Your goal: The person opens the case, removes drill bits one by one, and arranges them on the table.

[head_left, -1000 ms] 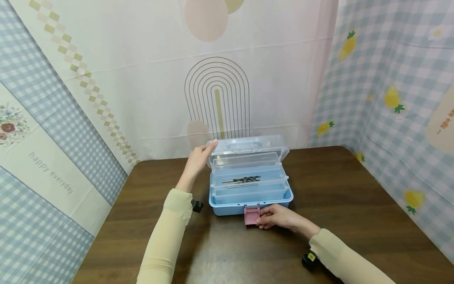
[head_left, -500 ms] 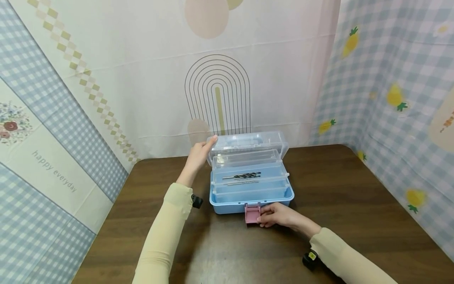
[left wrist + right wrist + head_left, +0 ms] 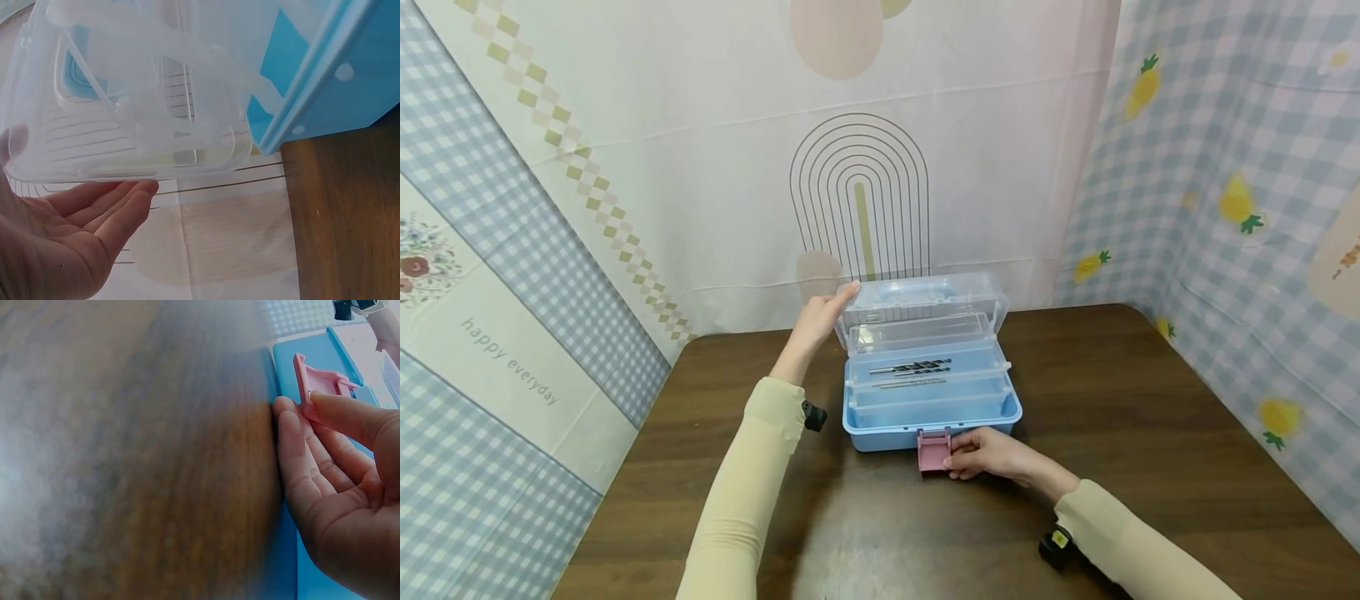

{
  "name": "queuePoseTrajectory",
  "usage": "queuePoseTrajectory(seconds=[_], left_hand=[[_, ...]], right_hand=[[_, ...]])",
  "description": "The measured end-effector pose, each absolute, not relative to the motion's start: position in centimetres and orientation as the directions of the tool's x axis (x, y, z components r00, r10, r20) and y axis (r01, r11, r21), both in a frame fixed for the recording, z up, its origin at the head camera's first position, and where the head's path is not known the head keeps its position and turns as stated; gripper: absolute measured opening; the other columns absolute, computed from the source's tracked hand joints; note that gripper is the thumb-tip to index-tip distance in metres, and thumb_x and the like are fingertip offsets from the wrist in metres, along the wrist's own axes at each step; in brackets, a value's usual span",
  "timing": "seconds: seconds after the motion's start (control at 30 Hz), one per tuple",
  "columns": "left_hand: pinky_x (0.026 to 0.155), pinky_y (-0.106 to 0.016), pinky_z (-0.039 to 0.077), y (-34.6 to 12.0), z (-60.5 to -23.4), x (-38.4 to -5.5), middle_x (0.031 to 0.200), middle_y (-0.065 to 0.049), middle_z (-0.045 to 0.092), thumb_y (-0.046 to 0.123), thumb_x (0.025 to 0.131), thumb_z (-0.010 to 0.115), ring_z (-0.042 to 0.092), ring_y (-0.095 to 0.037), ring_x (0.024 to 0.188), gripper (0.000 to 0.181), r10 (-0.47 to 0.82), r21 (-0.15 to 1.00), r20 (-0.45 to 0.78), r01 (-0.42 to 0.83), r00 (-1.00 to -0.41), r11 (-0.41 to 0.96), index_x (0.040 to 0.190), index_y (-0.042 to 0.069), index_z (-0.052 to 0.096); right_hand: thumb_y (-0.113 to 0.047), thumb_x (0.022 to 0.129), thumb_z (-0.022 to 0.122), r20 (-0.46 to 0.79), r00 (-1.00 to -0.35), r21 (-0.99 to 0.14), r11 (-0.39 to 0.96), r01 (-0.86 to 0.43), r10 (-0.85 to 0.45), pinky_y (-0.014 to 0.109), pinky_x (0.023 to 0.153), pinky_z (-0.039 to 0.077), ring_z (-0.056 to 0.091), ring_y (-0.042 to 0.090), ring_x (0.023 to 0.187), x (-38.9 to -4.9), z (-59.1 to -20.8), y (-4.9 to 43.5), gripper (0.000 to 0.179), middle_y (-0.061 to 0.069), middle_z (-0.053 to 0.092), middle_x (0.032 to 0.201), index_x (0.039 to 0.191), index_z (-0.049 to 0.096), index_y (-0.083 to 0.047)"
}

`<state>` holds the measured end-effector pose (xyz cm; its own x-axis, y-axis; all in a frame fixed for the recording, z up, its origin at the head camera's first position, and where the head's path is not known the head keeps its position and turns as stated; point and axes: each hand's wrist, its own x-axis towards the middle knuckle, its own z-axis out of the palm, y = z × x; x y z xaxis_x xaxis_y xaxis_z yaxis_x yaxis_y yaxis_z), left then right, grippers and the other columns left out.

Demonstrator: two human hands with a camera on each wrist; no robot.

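Observation:
A blue toolbox (image 3: 887,442) stands on the brown table with its clear lid (image 3: 981,287) raised and tilted back. My left hand (image 3: 817,321) holds the lid's left end. In the left wrist view, the thumb shows through the clear plastic and the other fingers (image 3: 119,219) stretch along outside the lid's edge. At the front, my right hand (image 3: 992,456) pinches the pink latch (image 3: 933,454) between thumb and fingers, as the right wrist view also shows. Several drill bits (image 3: 917,365) lie across a translucent tray (image 3: 966,388) inside the box.
The wooden table (image 3: 1112,400) extends to both sides and in front of the toolbox. Just behind it hangs a white printed cloth (image 3: 1000,183), with checked cloth (image 3: 1210,283) along the right. Both wrists carry small black cameras.
The lid has swung a little farther up and back, with my left hand moving along. The tray and drill bits have shifted slightly back too. My right hand stays on the latch.

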<state>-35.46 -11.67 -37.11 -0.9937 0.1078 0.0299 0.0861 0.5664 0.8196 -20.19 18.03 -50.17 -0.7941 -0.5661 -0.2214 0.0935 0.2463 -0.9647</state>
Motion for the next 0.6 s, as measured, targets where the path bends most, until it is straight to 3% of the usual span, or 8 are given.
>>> queuePoseTrajectory(seconds=[0.07,0.13,0.3,0.37,0.6], left_hand=[[0.108,-0.053,0.038,-11.7,-37.1,-35.5,0.143,-0.019,0.056,0.079,0.087,0.048,0.050,-0.037,0.131,0.090,0.102,0.831,0.029,0.081,-0.994,0.551,0.131,0.003,0.066],[0.108,-0.052,0.038,-11.6,-37.1,-35.6,0.141,-0.018,0.057,0.078,0.088,0.049,0.051,-0.036,0.129,0.087,0.100,0.849,0.028,0.076,-0.995,0.523,0.120,-0.001,0.067],[0.107,-0.053,0.039,-11.5,-37.3,-35.7,0.140,-0.019,0.057,0.072,0.090,0.054,0.051,-0.036,0.129,0.085,0.083,0.894,0.060,0.090,-0.995,0.439,0.126,-0.005,0.063],[0.107,-0.053,0.040,-11.4,-37.4,-35.9,0.142,-0.019,0.056,0.071,0.090,0.056,0.051,-0.037,0.130,0.088,0.075,0.907,0.071,0.096,-0.995,0.410,0.136,-0.004,0.059],[0.103,-0.052,0.043,-10.9,-37.1,-36.5,0.138,-0.017,0.058,0.070,0.088,0.060,0.054,-0.035,0.124,0.083,0.053,0.925,0.052,0.068,-0.997,0.375,0.131,0.000,0.064]], right_hand=[[-0.007,0.098,0.065,-0.218,-0.792,-0.965,0.246,0.088,-0.571,0.035,0.079,0.058,0.071,0.020,0.087,-20.2,-50.1,18.0,0.024,0.016,0.072,0.097,0.109,0.066,0.014],[-0.007,0.098,0.065,-0.218,-0.790,-0.965,0.246,0.088,-0.573,0.036,0.079,0.058,0.071,0.020,0.088,-20.2,-50.0,17.9,0.024,0.016,0.072,0.097,0.109,0.066,0.014],[-0.007,0.097,0.066,-0.221,-0.791,-0.966,0.242,0.095,-0.570,0.036,0.079,0.058,0.070,0.019,0.088,-20.2,-50.0,17.8,0.025,0.016,0.072,0.097,0.110,0.066,0.014],[-0.007,0.097,0.066,-0.224,-0.793,-0.965,0.243,0.098,-0.567,0.035,0.079,0.058,0.070,0.019,0.087,-20.2,-50.0,17.8,0.025,0.016,0.072,0.097,0.110,0.066,0.014],[-0.007,0.097,0.067,-0.240,-0.800,-0.959,0.262,0.107,-0.550,0.035,0.079,0.058,0.071,0.021,0.088,-20.4,-50.1,18.0,0.022,0.014,0.072,0.095,0.108,0.066,0.012]])
